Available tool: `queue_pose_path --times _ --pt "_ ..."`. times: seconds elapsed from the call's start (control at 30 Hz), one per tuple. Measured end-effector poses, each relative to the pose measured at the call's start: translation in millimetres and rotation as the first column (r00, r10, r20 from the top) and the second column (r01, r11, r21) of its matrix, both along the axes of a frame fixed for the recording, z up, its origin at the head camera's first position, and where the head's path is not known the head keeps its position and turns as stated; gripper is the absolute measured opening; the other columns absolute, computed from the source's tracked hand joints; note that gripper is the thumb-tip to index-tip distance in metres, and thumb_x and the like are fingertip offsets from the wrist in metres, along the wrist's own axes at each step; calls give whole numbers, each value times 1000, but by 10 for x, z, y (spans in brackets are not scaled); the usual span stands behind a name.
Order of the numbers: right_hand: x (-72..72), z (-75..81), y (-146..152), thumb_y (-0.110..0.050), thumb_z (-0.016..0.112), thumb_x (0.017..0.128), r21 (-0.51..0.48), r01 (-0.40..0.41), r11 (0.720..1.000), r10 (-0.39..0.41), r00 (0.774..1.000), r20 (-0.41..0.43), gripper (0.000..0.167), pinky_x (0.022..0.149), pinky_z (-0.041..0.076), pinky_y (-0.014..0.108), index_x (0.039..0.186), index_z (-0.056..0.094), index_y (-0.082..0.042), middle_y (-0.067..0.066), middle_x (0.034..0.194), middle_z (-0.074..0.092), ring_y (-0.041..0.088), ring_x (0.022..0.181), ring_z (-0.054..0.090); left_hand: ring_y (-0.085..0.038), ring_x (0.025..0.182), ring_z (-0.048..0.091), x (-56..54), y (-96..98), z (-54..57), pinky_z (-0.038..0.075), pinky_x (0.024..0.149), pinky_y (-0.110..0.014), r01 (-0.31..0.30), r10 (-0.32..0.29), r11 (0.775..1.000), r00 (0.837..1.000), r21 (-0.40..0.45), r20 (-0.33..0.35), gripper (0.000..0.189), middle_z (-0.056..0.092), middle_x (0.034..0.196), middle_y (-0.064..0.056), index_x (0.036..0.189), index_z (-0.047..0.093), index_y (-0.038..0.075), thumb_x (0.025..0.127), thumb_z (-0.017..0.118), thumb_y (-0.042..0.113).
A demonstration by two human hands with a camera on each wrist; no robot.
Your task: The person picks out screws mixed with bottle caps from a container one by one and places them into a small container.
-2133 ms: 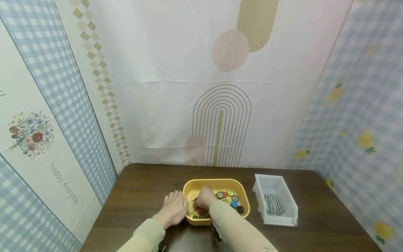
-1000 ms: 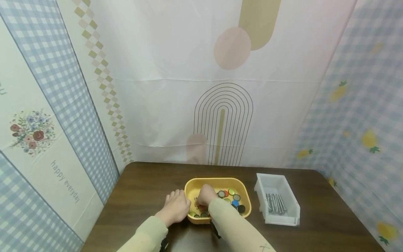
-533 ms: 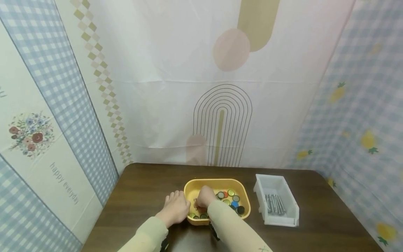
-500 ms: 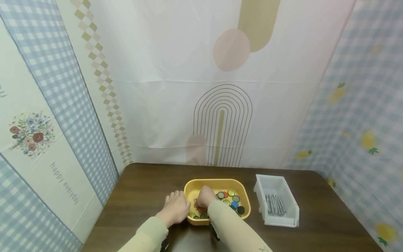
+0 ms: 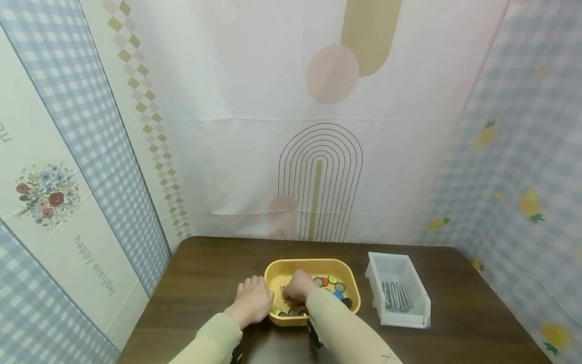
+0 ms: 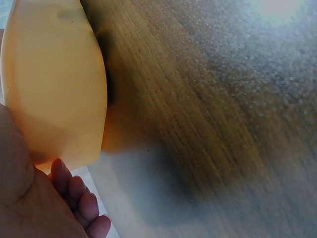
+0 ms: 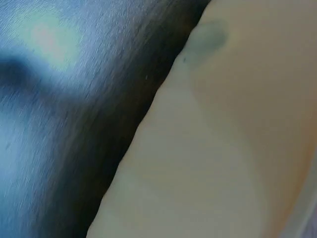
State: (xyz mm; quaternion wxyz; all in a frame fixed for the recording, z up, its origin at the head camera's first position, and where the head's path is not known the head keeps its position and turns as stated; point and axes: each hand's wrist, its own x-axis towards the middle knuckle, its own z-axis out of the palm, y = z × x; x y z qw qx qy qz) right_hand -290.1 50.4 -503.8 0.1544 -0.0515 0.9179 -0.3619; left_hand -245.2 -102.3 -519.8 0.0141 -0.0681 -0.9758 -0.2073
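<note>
A yellow plastic tray (image 5: 313,264) stands on the brown table, with several bottle caps lying loose in it. My right hand (image 5: 301,285) reaches down into the tray's left half, its fingers curled. At the fingertips shows a small shiny metal piece (image 5: 284,292), which they appear to pinch; the hand hides most of it. My left hand (image 5: 252,299) rests against the tray's left side, palm down. In the left wrist view its fingertips (image 6: 89,206) lie beside the tray's outer wall (image 6: 59,89). Only the tray's wall and table fill the right wrist view.
A white open-front bin (image 5: 400,293) holding several long silver screws or bolts (image 5: 396,296) stands right of the tray. A blue cap (image 5: 338,294) and a yellow-green cap (image 5: 333,279) lie in the tray's right half. Patterned cloths (image 5: 236,151) hang behind the table (image 5: 213,268).
My right hand works at almost the same spot in the tray, its wrist slightly further right. The left hand stays at the tray's side; the view has shifted slightly.
</note>
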Motion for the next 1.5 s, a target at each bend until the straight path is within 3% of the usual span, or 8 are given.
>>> queue_pose_path --times 0.1,0.23,0.43,0.73,0.9,1.23,1.33,1.5 --pt "-39 46 104 -3 67 74 -38 -14 999 14 1000 -2 17 45 44 26 58 66 0 7 51 61 15 43 57 -31 86 43 4 -2 24 33 80 -50 2 -2 1000 1000 -6 -17 29 44 87 -11 97 52 -5 92 49 24" --pt "-73 236 311 -5 64 78 -130 -16 991 19 1000 23 18 52 51 32 65 68 6 14 60 65 19 49 61 -31 86 43 14 -7 51 33 80 -50 3 -3 1000 1000 -8 -6 30 44 86 -12 97 52 -5 92 49 25" --pt "-139 390 775 -3 61 86 -345 40 938 -5 995 101 14 71 55 44 77 64 7 16 72 65 19 61 61 -31 86 41 15 -7 22 32 82 -49 -6 6 1000 1000 -20 10 29 43 87 -11 98 52 -4 93 48 25" --pt "-202 492 1481 -5 63 85 -417 128 900 -89 990 113 17 73 55 37 94 64 9 19 85 66 22 72 67 -32 85 41 -4 19 0 32 81 -50 -4 4 1000 1000 -11 -10 30 44 88 -12 99 52 -5 92 49 24" --pt "-224 577 1924 -7 60 90 -449 101 888 -57 992 112 24 77 54 36 104 58 13 17 90 64 23 80 66 -32 87 41 -10 19 -23 33 83 -50 -18 18 1000 1000 -8 6 34 45 90 -12 103 52 -6 93 48 26" --pt "-204 550 2431 -5 60 84 -342 205 917 -175 978 117 14 81 53 37 93 61 6 11 90 60 20 82 62 -31 89 42 -4 14 22 32 85 -51 -33 34 999 998 -18 59 33 45 92 -13 104 52 -5 93 50 26" --pt "-188 510 2502 -6 61 83 -247 232 941 -222 973 70 8 77 53 38 82 59 2 9 83 60 19 76 61 -31 90 42 -9 19 30 33 86 -51 -30 31 999 998 -25 61 33 45 92 -12 105 52 -5 93 50 26" --pt "-200 422 2588 -6 60 79 -44 222 974 -223 975 -20 15 61 49 35 66 54 -6 5 64 57 19 60 55 -31 90 42 -20 39 31 32 86 -51 -27 28 999 998 -25 63 34 46 93 -12 105 52 -5 93 49 26"
